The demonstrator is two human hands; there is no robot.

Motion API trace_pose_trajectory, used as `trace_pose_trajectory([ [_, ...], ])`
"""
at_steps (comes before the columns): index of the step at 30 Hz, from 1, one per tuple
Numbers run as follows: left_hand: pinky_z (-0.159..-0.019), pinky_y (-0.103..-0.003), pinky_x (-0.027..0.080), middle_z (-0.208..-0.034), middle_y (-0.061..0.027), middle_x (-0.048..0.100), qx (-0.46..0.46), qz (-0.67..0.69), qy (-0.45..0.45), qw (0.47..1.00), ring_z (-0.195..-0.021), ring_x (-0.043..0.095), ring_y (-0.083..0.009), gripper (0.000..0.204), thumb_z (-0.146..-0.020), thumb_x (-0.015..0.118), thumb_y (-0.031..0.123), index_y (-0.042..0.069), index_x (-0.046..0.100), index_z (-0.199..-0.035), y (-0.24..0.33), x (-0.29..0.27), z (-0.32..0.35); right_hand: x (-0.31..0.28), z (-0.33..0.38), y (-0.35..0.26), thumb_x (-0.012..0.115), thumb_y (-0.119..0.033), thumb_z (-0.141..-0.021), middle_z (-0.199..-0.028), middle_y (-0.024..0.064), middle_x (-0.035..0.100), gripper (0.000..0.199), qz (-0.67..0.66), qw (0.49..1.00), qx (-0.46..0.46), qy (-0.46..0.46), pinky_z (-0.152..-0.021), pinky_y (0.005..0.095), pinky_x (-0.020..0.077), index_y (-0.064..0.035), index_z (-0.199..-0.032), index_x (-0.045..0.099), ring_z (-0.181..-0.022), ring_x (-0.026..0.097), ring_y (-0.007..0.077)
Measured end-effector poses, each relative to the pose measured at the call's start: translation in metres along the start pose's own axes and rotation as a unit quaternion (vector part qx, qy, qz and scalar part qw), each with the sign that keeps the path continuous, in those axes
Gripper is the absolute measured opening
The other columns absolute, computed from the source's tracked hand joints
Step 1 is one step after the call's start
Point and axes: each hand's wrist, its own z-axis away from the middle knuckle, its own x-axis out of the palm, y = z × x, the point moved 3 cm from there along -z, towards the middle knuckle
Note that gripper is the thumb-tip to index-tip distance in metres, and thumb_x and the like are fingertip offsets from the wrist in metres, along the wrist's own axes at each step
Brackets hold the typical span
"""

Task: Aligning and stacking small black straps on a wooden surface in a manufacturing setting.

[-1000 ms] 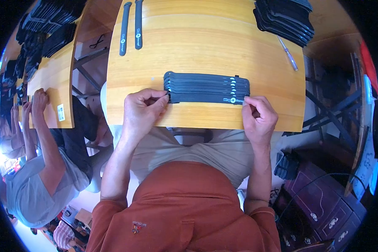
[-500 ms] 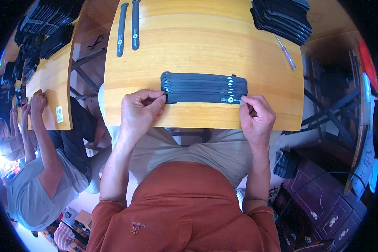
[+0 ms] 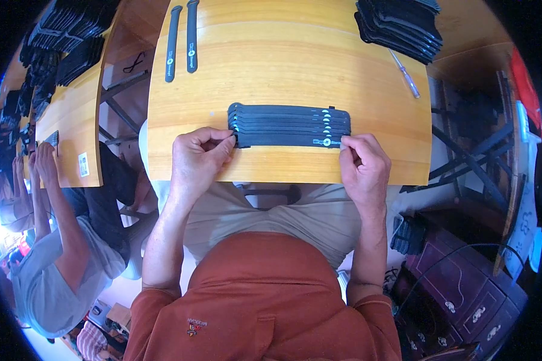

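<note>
A row of black straps (image 3: 289,125) lies overlapped like shingles on the wooden table (image 3: 283,54), close to its near edge, and the person sits right behind that edge with both hands on the ends of the row. The left hand (image 3: 197,157) rests at the left end of the straps; its thumb and forefinger are drawn narrow, pinching the tip of the nearest strap, while the other fingers curl loosely under the palm against the wood. The right hand (image 3: 362,168) sits at the right end of the straps, its fingers folded in and the thumb pressed to the forefinger on the corner of that same nearest strap, beside a small white mark. Both grips are tight, with hardly a gap between the fingertips.

Beyond the straps, toward the far left of the table, two single black straps (image 3: 180,41) lie side by side. At the far right corner from the straps a tall stack of black pieces (image 3: 400,27) sits, and just near of it a slim pen-like tool (image 3: 406,74) lies aslant. Left of the straps, past the table's edge, another person (image 3: 54,265) in a grey shirt works at a neighbouring table (image 3: 72,114).
</note>
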Motion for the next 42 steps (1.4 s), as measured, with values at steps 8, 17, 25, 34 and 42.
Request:
trace_pose_trajectory([
  [8,-0.053,-0.021,0.045,-0.07,-0.0017,0.068,-0.006,0.015,0.012,1.0,-0.058,0.056,-0.0039,0.012,-0.095,0.072,0.004,-0.007,0.075,-0.099,0.003,0.002,0.001,-0.005,-0.001,-0.006,0.069,0.003,-0.085,-0.089,0.0152,0.066,0.011,0.049,0.998,-0.023,-0.016,-0.068,0.0418,0.0549,0.0,-0.095,0.07,-0.077,0.069,0.0337],
  [17,-0.053,-0.022,0.045,-0.069,-0.0019,0.068,0.008,0.003,0.01,1.0,-0.058,0.057,-0.0043,0.012,-0.094,0.073,0.005,-0.006,0.075,-0.099,0.001,0.002,0.0,-0.02,-0.009,-0.032,0.073,-0.007,-0.085,-0.098,0.0113,0.065,0.016,0.181,0.981,-0.017,-0.072,-0.073,0.0423,0.0549,-0.0028,-0.1,0.073,-0.092,0.067,0.0307],
  [25,-0.054,-0.022,0.046,-0.07,-0.0026,0.069,0.016,-0.012,0.027,0.999,-0.06,0.059,-0.0046,0.012,-0.094,0.072,0.005,-0.006,0.075,-0.098,0.004,0.004,0.001,0.072,0.007,-0.091,0.071,-0.026,-0.091,-0.145,0.0161,0.054,0.049,0.171,0.949,-0.222,-0.146,-0.118,0.0514,0.0345,0.002,-0.131,0.063,-0.143,0.043,0.0355],
  [34,-0.055,-0.023,0.048,-0.07,-0.0038,0.07,0.025,-0.031,0.03,0.999,-0.06,0.06,-0.0053,0.013,-0.092,0.074,0.005,-0.007,0.076,-0.097,-0.003,-0.001,0.0,0.055,0.024,-0.051,0.068,-0.039,-0.094,-0.153,0.0149,0.05,0.059,0.188,0.956,-0.162,-0.159,-0.122,0.0512,0.0289,-0.0001,-0.138,0.061,-0.148,0.039,0.033],
  [42,-0.061,-0.028,0.052,-0.072,-0.0088,0.073,0.067,-0.098,0.052,0.992,-0.063,0.066,-0.0112,0.013,-0.087,0.077,0.008,-0.003,0.077,-0.095,0.003,-0.001,0.001,0.019,0.033,-0.025,0.075,-0.029,-0.089,-0.149,0.0142,0.055,0.056,0.221,0.965,-0.1,-0.103,-0.117,0.0529,0.0366,-0.0002,-0.136,0.062,-0.143,0.045,0.0367],
])
